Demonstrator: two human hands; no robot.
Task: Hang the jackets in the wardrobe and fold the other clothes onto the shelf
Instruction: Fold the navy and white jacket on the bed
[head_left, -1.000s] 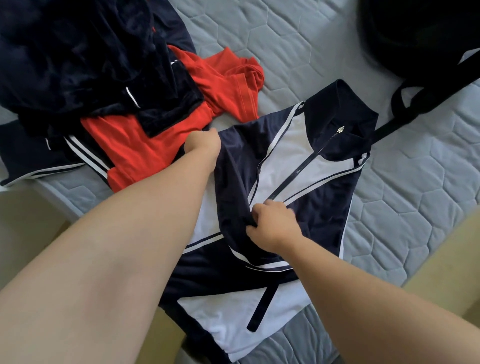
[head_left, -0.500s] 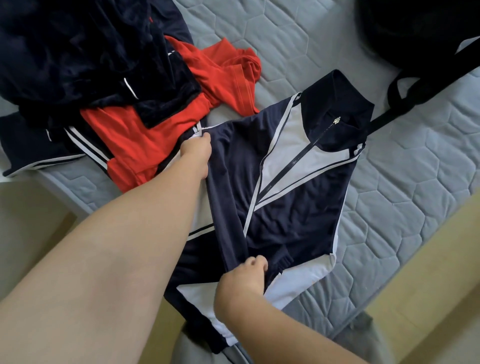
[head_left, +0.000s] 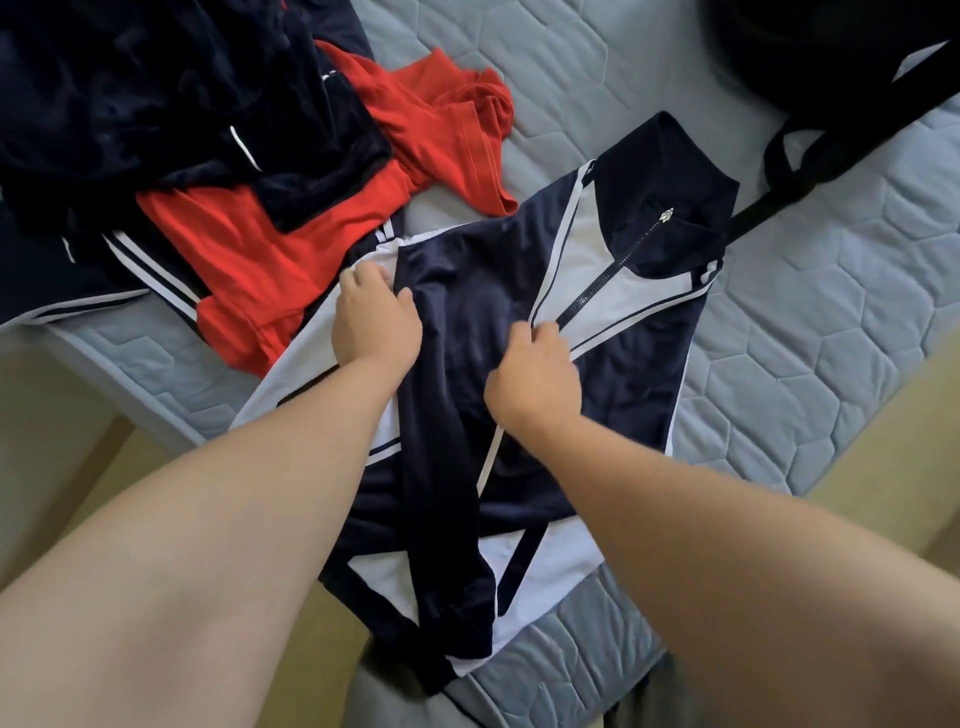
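Note:
A navy and white zip jacket (head_left: 639, 374) lies front up on the grey quilted mattress (head_left: 831, 338), zipped to the collar. One navy sleeve is folded down across its front, the cuff near the hem. My left hand (head_left: 374, 322) presses on the jacket's left edge, fingers on the white panel and thumb on the navy sleeve. My right hand (head_left: 535, 379), slightly blurred, has its fingers curled onto the fabric beside the white stripe near the zip.
A red garment (head_left: 249, 244) and a dark navy velvety garment (head_left: 156, 104) are piled at the upper left over striped navy clothes. A black bag (head_left: 831, 62) with a strap (head_left: 779, 161) sits at the upper right. Beige floor (head_left: 52, 415) borders the mattress corner.
My right hand drew the sleeve down toward the hem, left the cuff and moved up to the jacket's middle. My left hand slid down from the shoulder to the left edge.

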